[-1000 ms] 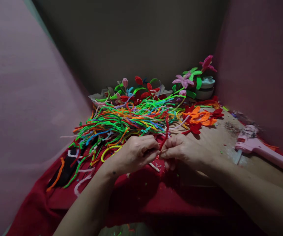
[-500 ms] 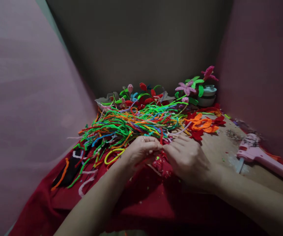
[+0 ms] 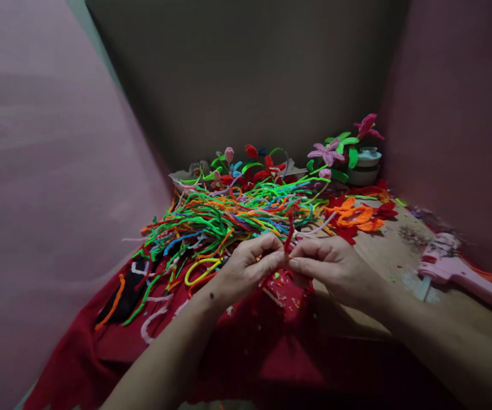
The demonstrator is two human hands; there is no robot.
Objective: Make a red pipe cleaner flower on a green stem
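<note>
Between my two hands stands a red pipe cleaner [image 3: 290, 230], its upper part sticking up above the fingertips. My left hand [image 3: 254, 265] pinches it from the left with thumb and fingers. From the other side my right hand [image 3: 329, 265] grips it too, the thumbs almost touching. The lower end of the pipe cleaner is mostly hidden by the fingers. Just beyond the hands lies a big heap of pipe cleaners [image 3: 229, 210] in green, orange, blue and other colours. A yellow loop [image 3: 203, 272] rests left of my left hand.
A pink glue gun [image 3: 446, 267] lies on the board [image 3: 382, 256] at right. Orange petal shapes [image 3: 355, 216] sit behind my right hand. Fuzzy flowers [image 3: 325, 154] and a small pot [image 3: 363, 168] stand at the back. Red cloth [image 3: 246, 353] with scraps covers the front.
My right hand has turned from knuckles up to thumb side showing. More of the red pipe cleaner now stands up between the fingertips. The view has shifted slightly.
</note>
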